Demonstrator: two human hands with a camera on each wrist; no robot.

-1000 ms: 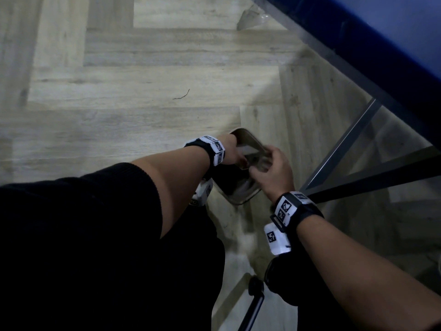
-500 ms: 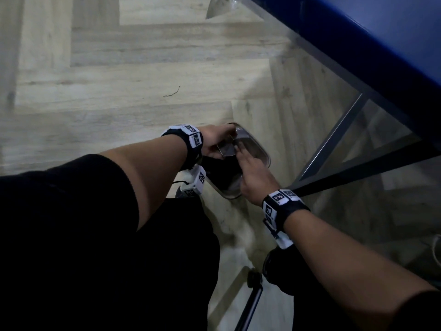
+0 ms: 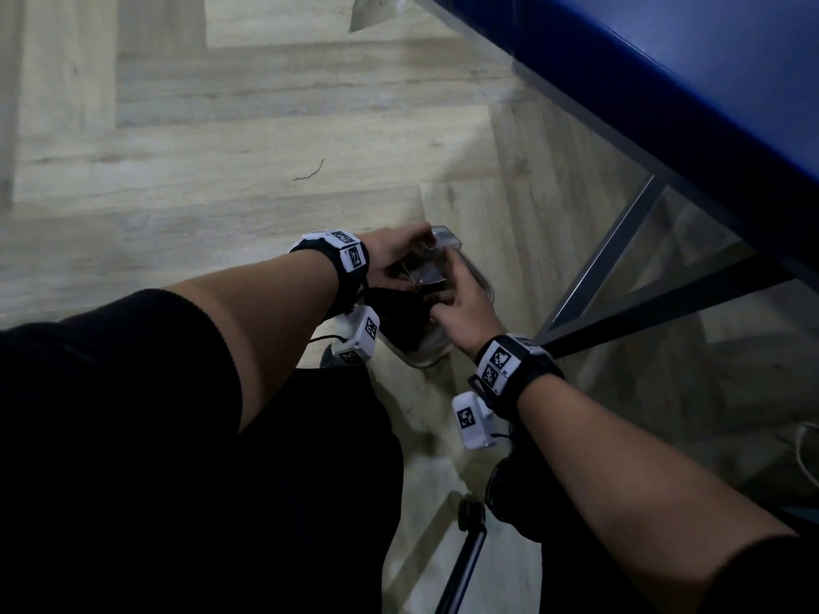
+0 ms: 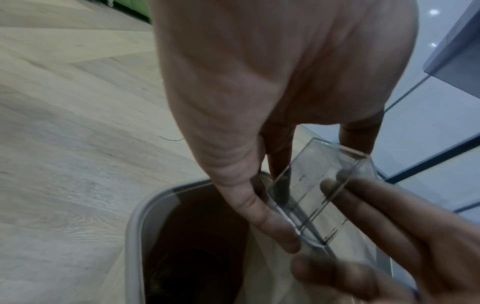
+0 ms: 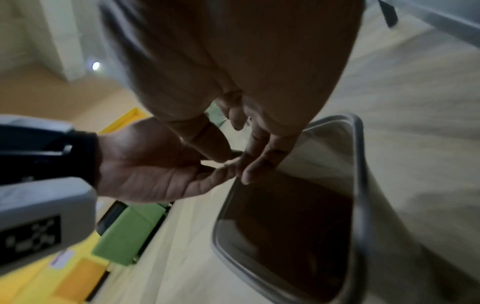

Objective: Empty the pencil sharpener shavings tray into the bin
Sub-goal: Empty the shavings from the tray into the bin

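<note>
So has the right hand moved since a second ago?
Yes. Against the bin, the right hand has shifted left, from its right rim to over the opening, nearer the left hand and tray.

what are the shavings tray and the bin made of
Shavings tray: clear hard plastic, it seems; the fingers show through its glossy flat walls. Bin: probably plastic, pale grey with a smooth rounded rim; dark inside.

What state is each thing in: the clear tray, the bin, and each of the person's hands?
Clear tray: tilted over the bin's opening, held; no shavings are visible inside it.
Bin: open, no lid visible, dark inside.
Left hand: thumb and fingers pinch the tray.
Right hand: open, straight fingers against the tray.
Floor: wooden, a small dark thread lies on it.
</note>
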